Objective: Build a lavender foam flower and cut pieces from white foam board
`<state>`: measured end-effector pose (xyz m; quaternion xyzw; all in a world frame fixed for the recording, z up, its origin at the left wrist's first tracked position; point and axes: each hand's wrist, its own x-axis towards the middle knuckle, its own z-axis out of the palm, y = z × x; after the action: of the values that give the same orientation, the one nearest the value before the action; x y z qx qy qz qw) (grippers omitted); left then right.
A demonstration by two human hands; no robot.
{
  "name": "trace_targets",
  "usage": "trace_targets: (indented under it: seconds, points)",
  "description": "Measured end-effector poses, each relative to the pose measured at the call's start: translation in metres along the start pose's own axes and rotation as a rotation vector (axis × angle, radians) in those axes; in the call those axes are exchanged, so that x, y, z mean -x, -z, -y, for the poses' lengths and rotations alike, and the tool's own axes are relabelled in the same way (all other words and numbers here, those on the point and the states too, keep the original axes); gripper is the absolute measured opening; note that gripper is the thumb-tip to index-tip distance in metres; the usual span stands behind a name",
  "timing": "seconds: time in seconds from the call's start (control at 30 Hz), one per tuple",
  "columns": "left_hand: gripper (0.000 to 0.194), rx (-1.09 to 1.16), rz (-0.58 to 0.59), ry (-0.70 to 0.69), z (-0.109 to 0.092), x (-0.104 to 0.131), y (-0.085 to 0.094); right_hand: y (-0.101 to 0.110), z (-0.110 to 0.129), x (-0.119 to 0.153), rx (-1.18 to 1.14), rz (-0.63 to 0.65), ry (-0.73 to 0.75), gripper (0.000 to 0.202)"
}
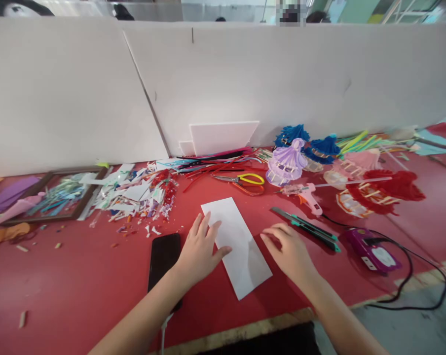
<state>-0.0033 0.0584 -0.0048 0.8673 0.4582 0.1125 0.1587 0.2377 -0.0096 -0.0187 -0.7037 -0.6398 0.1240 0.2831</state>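
Observation:
A white rectangular sheet (241,246) lies slanted on the red table. My left hand (201,246) has its fingers spread over the sheet's left edge, with nothing gripped. To the right of the sheet, just off its edge, my right hand (287,246) is bent, its thumb and index finger a little apart and nothing visible between them. A black phone (164,259) with a white cable lies by my left wrist. Beyond my right hand rests a green and black cutter knife (308,228).
Scissors (249,182), a pink glue gun (304,196), a purple power box (374,251) with black cable, and blue, purple and red fuzzy craft pieces (286,162) stand right. Left are a scrap pile (134,195) and a wooden frame (78,209). A white partition (282,79) rises behind.

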Motion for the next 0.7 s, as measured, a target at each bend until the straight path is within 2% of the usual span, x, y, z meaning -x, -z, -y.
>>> trace_targets:
  seconds: [0.13,0.23,0.3,0.4,0.53,0.7]
  points:
    - [0.072,-0.063,0.044,0.024,-0.008,-0.013,-0.002,-0.003,0.017,0.013,0.013,0.006,0.052,0.055]
    - [0.07,-0.093,0.052,0.052,-0.007,-0.024,0.003,-0.02,0.033,0.028,0.089,0.028,0.085,0.079]
    - [0.069,-0.107,0.053,0.073,-0.003,-0.031,0.007,-0.031,0.038,0.035,0.16,0.039,0.091,0.088]
    - [0.068,-0.119,0.065,0.097,0.007,-0.038,0.011,-0.039,0.04,0.038,0.206,0.073,0.068,0.079]
    - [0.066,-0.124,0.075,0.073,0.017,-0.042,0.013,-0.035,0.04,0.036,0.205,0.106,0.067,0.067]
    - [0.068,-0.145,0.025,0.063,0.016,-0.038,0.015,-0.033,0.047,0.033,0.248,0.097,0.149,0.081]
